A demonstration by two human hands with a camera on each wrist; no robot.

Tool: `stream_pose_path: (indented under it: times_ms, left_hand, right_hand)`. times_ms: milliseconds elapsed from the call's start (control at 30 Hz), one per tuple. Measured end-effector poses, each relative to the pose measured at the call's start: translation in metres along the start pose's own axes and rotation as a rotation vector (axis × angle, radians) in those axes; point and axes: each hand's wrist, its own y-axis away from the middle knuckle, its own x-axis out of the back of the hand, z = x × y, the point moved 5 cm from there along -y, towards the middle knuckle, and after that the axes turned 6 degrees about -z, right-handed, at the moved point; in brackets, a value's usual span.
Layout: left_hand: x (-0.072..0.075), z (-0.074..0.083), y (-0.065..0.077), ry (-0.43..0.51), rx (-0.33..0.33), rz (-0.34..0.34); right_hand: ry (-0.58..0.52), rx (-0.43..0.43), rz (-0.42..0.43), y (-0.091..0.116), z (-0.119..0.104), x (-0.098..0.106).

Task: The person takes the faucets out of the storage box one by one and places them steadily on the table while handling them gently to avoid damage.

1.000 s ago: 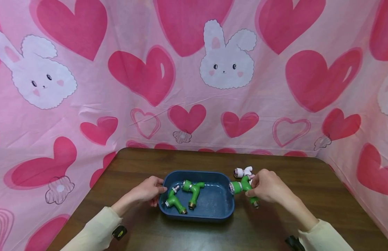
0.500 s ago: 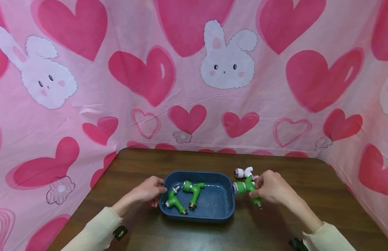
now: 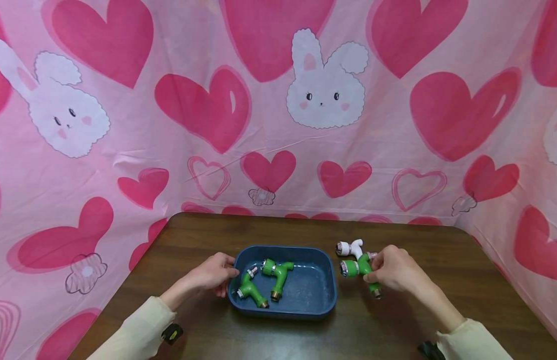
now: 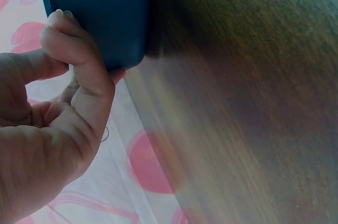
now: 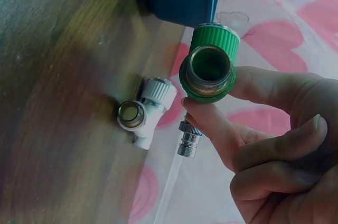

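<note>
My left hand holds the left rim of a dark blue plastic basin between thumb and fingers. Inside its left half lie two green taps: one with a ribbed green knob, and a smaller-looking one at the wall. To the right of the basin, my right hand pinches another green tap by its body, knob toward the basin. In the right wrist view, the threaded brass end of this tap faces the camera. Just behind it is a white tap, lying on the table and partly hidden.
The brown wooden table extends around the basin on all sides. A pink cloth with hearts and rabbits hangs behind the table and along both sides.
My right hand has shifted slightly right with the green tap, away from the basin's right rim, leaving a wider gap. My left hand and the basin stay in place.
</note>
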Motion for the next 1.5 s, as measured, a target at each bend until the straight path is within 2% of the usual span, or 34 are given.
stream_pose_path:
  times_ms: [300, 733, 1500]
  left_hand:
    - [0.001, 0.001, -0.001, -0.008, -0.005, -0.004]
    - [0.001, 0.001, 0.0, -0.001, -0.003, -0.002]
    - [0.001, 0.001, 0.0, -0.001, 0.002, -0.011]
  right_hand:
    - [0.02, -0.011, 0.008, -0.004, 0.01, 0.002]
    - [-0.016, -0.055, -0.007, -0.004, 0.021, 0.002]
    - [-0.03, -0.054, 0.01, -0.007, 0.034, 0.004]
